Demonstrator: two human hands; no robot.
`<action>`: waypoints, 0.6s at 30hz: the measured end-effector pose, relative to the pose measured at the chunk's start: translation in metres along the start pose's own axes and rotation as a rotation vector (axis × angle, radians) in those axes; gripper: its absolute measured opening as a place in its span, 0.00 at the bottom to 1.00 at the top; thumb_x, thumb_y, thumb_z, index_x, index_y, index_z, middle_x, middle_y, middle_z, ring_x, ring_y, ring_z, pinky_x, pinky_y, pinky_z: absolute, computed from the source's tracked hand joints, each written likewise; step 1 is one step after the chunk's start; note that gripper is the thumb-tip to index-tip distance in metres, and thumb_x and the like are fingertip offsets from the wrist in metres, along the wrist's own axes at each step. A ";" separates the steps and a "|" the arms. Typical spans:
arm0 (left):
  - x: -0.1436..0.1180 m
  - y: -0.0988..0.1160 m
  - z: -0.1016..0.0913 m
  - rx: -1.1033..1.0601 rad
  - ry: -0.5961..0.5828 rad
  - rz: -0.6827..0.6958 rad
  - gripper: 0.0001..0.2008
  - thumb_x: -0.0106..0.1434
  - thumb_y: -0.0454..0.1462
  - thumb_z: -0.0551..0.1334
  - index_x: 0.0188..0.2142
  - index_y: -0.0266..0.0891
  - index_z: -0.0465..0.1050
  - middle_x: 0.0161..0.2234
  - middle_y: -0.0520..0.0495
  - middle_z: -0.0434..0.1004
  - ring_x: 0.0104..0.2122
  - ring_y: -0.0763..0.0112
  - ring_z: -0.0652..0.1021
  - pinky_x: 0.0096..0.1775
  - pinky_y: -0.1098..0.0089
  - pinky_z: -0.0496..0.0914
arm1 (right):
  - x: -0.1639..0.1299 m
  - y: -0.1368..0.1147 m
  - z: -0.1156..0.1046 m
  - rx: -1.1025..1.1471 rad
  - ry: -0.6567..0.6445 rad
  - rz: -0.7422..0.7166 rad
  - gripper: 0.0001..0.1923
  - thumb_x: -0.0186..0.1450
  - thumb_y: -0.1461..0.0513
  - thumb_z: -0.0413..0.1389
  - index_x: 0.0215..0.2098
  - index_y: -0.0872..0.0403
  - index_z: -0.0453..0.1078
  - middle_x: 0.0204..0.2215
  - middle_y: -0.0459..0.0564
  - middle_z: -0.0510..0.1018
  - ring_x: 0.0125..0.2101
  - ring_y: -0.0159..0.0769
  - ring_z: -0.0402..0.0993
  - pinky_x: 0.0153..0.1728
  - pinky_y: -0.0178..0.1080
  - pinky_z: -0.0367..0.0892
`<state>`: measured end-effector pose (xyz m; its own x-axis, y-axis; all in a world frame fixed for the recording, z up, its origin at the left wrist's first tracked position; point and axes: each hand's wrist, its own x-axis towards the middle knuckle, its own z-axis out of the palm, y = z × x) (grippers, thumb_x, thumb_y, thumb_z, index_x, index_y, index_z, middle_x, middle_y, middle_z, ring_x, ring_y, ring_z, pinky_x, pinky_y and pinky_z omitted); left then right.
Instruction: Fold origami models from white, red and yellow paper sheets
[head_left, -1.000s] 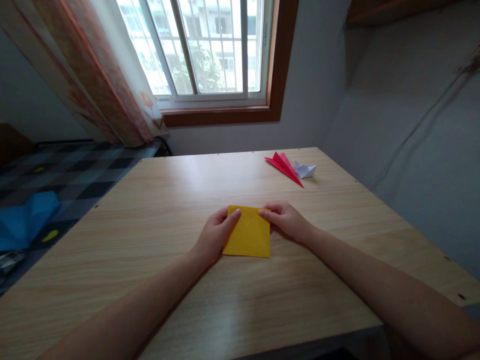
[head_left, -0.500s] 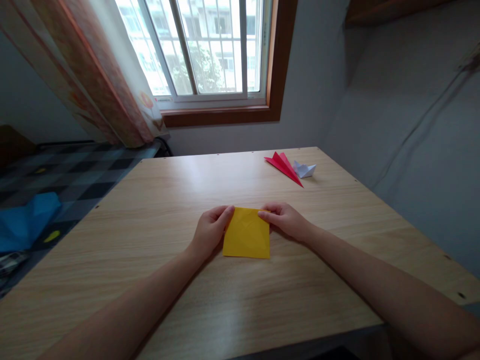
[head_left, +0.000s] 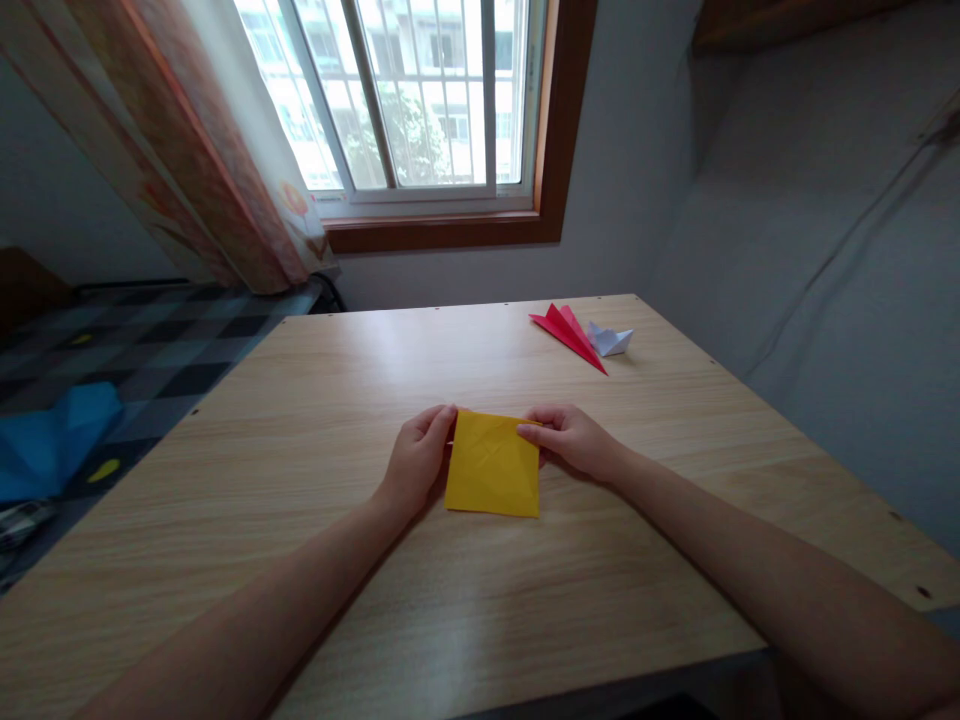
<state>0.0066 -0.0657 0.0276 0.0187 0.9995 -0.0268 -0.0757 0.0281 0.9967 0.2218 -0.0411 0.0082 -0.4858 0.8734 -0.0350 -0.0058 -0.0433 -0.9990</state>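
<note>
A square of yellow paper [head_left: 493,470], with faint creases across its face, is held over the middle of the wooden table. My right hand [head_left: 574,440] pinches its upper right corner, thumb on the front and fingers behind. At the upper left corner, my left hand [head_left: 420,450] is closed, its thumb along the paper's edge and its other fingers partly hidden behind. Whether the sheet has more than one layer I cannot tell.
On the wooden table [head_left: 337,420], a red paper plane [head_left: 568,335] lies at the back right, beside a white paper boat [head_left: 611,340]. To the left, a blue folded paper [head_left: 60,440] rests on a checked bedspread [head_left: 172,340]. A window [head_left: 420,100] is behind the table.
My left thumb has slid off the front of the yellow paper to its left edge, baring the upper left corner. My right hand keeps its hold.
</note>
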 end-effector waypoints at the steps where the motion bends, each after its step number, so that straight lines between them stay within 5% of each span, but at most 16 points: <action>1: 0.001 0.000 0.000 -0.046 -0.004 -0.007 0.15 0.58 0.48 0.62 0.28 0.38 0.72 0.26 0.51 0.75 0.26 0.70 0.74 0.29 0.72 0.70 | 0.000 0.000 0.000 0.002 0.004 0.002 0.19 0.58 0.47 0.63 0.30 0.56 0.73 0.26 0.46 0.77 0.26 0.32 0.72 0.26 0.33 0.69; 9: 0.000 0.001 0.000 -0.057 0.016 -0.044 0.17 0.50 0.47 0.71 0.29 0.37 0.72 0.23 0.53 0.73 0.23 0.72 0.73 0.26 0.73 0.68 | -0.001 -0.003 0.001 0.000 0.005 -0.001 0.18 0.58 0.48 0.63 0.30 0.56 0.74 0.26 0.46 0.77 0.26 0.32 0.72 0.27 0.34 0.69; 18: 0.002 0.000 -0.001 -0.037 0.028 -0.043 0.17 0.52 0.48 0.69 0.28 0.37 0.72 0.24 0.52 0.73 0.24 0.72 0.73 0.26 0.74 0.66 | -0.001 -0.003 0.002 -0.005 -0.005 0.001 0.19 0.58 0.47 0.63 0.31 0.56 0.74 0.26 0.47 0.77 0.27 0.32 0.74 0.27 0.34 0.71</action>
<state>0.0058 -0.0640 0.0276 -0.0050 0.9974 -0.0724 -0.1118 0.0714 0.9912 0.2207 -0.0426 0.0117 -0.4898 0.8711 -0.0360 -0.0007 -0.0417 -0.9991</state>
